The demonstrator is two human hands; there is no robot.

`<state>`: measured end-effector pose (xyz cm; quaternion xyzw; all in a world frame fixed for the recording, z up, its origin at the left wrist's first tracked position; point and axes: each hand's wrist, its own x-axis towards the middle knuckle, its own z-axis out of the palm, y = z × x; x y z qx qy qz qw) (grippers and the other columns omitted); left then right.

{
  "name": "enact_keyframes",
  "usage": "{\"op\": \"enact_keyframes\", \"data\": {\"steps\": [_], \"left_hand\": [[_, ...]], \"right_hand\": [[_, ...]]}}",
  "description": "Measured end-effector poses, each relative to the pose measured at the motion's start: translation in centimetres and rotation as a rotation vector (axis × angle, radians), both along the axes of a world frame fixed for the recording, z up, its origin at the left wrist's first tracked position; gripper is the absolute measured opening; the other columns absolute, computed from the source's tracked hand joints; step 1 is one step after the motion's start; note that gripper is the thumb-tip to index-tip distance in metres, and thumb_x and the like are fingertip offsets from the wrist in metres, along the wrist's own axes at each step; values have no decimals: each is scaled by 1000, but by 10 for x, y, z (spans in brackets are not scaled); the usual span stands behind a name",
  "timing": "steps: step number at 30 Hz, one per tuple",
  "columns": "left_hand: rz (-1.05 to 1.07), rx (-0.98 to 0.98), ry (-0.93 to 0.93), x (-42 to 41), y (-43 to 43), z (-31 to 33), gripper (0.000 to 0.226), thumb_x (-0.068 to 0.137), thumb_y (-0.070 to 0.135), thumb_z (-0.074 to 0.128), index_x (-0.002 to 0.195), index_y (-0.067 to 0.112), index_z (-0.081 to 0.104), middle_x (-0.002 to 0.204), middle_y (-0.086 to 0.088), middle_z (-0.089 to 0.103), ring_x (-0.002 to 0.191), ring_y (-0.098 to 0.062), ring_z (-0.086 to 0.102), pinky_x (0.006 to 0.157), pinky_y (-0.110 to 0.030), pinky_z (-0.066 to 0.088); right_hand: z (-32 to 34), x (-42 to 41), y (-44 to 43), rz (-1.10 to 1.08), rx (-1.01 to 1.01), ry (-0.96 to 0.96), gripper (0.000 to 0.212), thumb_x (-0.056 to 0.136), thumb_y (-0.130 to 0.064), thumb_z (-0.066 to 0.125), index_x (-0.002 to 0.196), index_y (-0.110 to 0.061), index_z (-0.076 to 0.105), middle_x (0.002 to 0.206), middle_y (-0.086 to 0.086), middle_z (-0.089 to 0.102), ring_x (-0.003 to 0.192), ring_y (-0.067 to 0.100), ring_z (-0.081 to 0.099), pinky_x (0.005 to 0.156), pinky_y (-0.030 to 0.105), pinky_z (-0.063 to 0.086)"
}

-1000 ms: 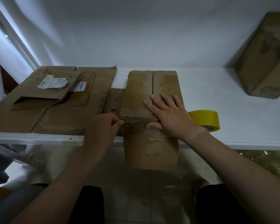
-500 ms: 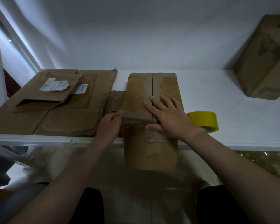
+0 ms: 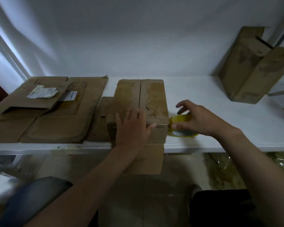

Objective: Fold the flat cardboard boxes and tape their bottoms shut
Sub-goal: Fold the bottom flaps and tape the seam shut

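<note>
- Farthest left of the folded box [image 3: 152,95]: a stack of flat cardboard boxes [image 3: 56,115] lying on the white table [image 3: 220,102]. A crumpled paper label [image 3: 42,93] sits on the topmost sheet.
- Just left of the folded box, touching its side: a smaller flat piece of cardboard [image 3: 102,118], lying between the box and the stack.
- Folded box itself: mid-table, bottom flaps turned up and closed, with a dark seam running away from the viewer between them. Near end hangs over the table's front edge.
- Left hand [image 3: 131,125]: laid palm down on the box's near end, over the seam. Fingers straight and together, thumb splayed right along the front edge. Pressing, not gripping.
- Immediately right of the box, against its near right corner: a yellow tape roll [image 3: 181,119]. Whether it rests on the table I cannot tell.
- Right hand [image 3: 197,118]: fingers arched over the roll, thumb on its near side, holding it.
- Far right of the box, well apart, at the back of the table: another cardboard box [image 3: 249,68], standing tilted near the wall.
</note>
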<state>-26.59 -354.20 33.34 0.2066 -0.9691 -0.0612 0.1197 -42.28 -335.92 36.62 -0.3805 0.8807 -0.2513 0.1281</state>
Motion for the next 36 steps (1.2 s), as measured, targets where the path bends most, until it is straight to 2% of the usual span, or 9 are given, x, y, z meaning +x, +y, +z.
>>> {"op": "enact_keyframes", "data": {"steps": [3, 8, 10, 13, 18, 25, 30, 34, 36], "left_hand": [[58, -19, -31, -10, 6, 0, 64, 95, 66, 40, 134, 16, 45, 150, -11, 45, 148, -33, 31, 114, -71, 21], [108, -87, -128, -15, 14, 0, 95, 84, 81, 37, 145, 8, 33, 158, -17, 35, 151, -39, 22, 110, -79, 13], [144, -65, -116, -19, 18, 1, 106, 77, 87, 25, 145, 6, 32, 158, -19, 33, 151, -42, 21, 108, -83, 8], [190, -24, -103, -25, 26, 2, 116, 65, 91, 11, 140, 5, 34, 157, -22, 33, 150, -46, 17, 104, -86, 1], [228, -3, -107, -32, 32, -3, 126, 56, 96, 6, 138, 4, 35, 156, -24, 32, 150, -50, 12, 102, -86, -2], [246, 29, -87, -38, 42, -7, 111, 74, 93, 34, 145, 8, 29, 162, -18, 21, 152, -48, 1, 101, -87, 4], [230, 112, -89, -41, 44, -10, 101, 78, 88, 39, 144, 15, 19, 163, -13, 12, 150, -50, -9, 96, -91, 10], [120, 66, -5, -49, 43, -10, 79, 80, 80, 49, 131, 21, 35, 151, -11, 34, 149, -39, 20, 96, -91, 11], [-11, 75, 70, -57, 36, -12, 73, 75, 79, 44, 122, 24, 42, 135, -3, 45, 133, -29, 43, 100, -86, 20]], "right_hand": [[-4, -2, 21, -16, -105, -91, 59, 67, -49, 88, 114, -40, 52, 109, -8, 63, 96, 12, 61, 79, 30, 57], [-16, -5, 38, 21, -263, -147, 61, 59, -56, 86, 113, -42, 60, 113, -14, 62, 108, 12, 61, 93, 40, 57], [-20, -6, 40, 56, -282, -138, 55, 65, -47, 87, 113, -42, 60, 117, -20, 61, 112, 9, 59, 95, 39, 56], [-24, -6, 40, 88, -287, -81, 52, 72, -37, 86, 117, -43, 59, 119, -22, 59, 113, 6, 56, 95, 31, 55], [-18, -8, 30, 127, -208, 56, 51, 76, -43, 84, 122, -37, 63, 105, -16, 59, 101, 2, 55, 74, 7, 43], [-19, -8, 15, 131, -52, 83, 54, 81, -45, 81, 130, -33, 62, 113, -6, 60, 102, 14, 54, 85, 29, 50], [-17, -7, 20, 103, -72, 34, 54, 79, -44, 82, 128, -35, 62, 110, -10, 58, 103, 14, 54, 82, 25, 47], [-11, -7, 36, 33, -104, 59, 55, 75, -46, 85, 125, -35, 64, 107, -14, 58, 101, 12, 55, 78, 23, 44], [-11, -5, 43, 9, -121, 55, 56, 75, -46, 85, 125, -34, 64, 107, -14, 59, 100, 10, 56, 78, 20, 45]]}}
